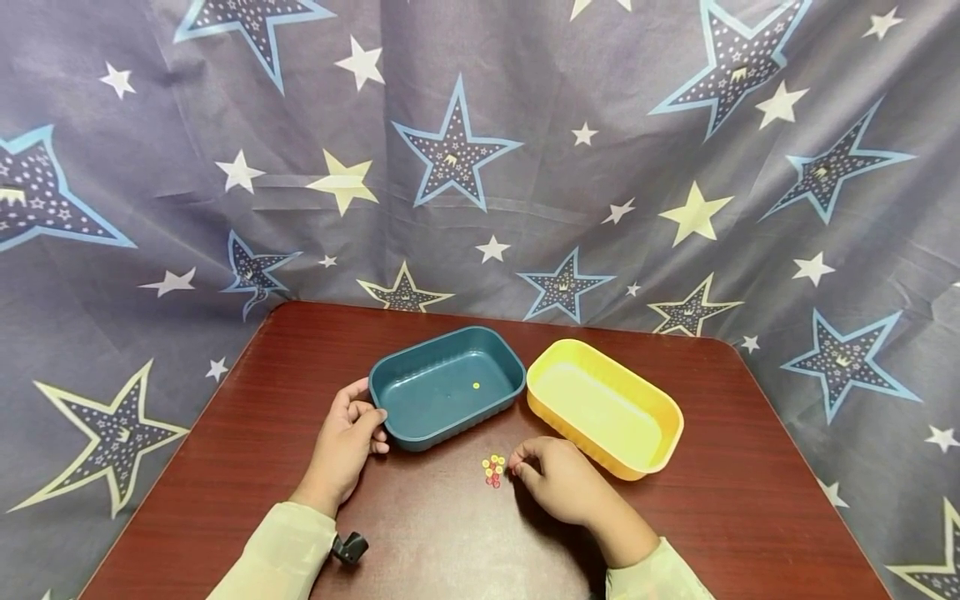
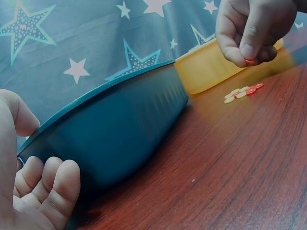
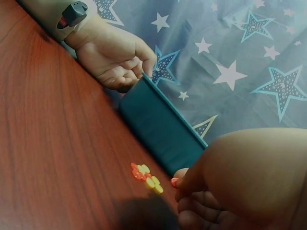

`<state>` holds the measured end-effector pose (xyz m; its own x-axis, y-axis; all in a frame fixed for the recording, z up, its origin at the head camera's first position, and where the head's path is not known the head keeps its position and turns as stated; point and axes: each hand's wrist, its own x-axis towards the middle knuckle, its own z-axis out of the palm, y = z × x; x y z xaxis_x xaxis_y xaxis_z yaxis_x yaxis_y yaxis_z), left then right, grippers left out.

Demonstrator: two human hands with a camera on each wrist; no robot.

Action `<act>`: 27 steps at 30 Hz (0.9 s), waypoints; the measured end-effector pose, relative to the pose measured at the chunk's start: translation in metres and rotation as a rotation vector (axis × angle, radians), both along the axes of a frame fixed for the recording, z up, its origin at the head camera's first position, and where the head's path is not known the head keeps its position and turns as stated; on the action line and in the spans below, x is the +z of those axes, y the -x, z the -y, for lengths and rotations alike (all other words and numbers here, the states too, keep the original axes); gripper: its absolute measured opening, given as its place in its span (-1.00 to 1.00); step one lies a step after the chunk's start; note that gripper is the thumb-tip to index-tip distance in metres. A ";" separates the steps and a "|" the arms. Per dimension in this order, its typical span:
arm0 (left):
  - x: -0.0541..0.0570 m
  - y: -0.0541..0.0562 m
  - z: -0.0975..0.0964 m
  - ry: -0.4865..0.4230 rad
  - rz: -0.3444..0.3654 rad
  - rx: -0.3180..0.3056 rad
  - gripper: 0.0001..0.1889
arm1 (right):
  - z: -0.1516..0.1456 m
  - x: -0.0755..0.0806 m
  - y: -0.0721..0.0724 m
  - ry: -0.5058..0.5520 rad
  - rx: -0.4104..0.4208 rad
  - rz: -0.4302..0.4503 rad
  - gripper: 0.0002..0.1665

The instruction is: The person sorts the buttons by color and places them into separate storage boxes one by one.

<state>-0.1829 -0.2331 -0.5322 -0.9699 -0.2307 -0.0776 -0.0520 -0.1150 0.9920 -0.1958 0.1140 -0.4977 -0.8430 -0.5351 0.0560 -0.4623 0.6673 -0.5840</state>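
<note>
My left hand (image 1: 347, 437) grips the left end of a dark teal plastic basin (image 1: 459, 432), thumb over the rim and fingers against the outer wall. Inside the basin lies one small yellow button (image 1: 476, 386). Between the thumb and finger of my right hand (image 1: 561, 482) is a red button (image 3: 174, 182), pinched just above the tabletop. Beside those fingertips, to their left in the head view, several yellow and red buttons (image 1: 493, 470) form a loose cluster on the table.
A yellow basin (image 1: 591, 448) stands just right of the teal one, behind my right hand. Both are on a reddish-brown wooden table (image 1: 427, 533). A star-patterned curtain (image 1: 450, 242) hangs behind it. A black strap device (image 1: 349, 547) sits at my left wrist.
</note>
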 end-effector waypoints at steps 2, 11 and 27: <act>-0.001 0.000 0.001 0.004 0.002 0.000 -0.35 | 0.000 0.003 0.001 0.018 -0.004 0.016 -0.81; -0.003 0.002 0.001 0.000 -0.001 0.003 -0.35 | -0.003 0.012 0.004 0.045 -0.029 0.029 -0.84; 0.001 0.002 -0.002 -0.001 0.005 0.007 -0.34 | -0.014 0.039 0.016 0.090 -0.074 0.051 -0.87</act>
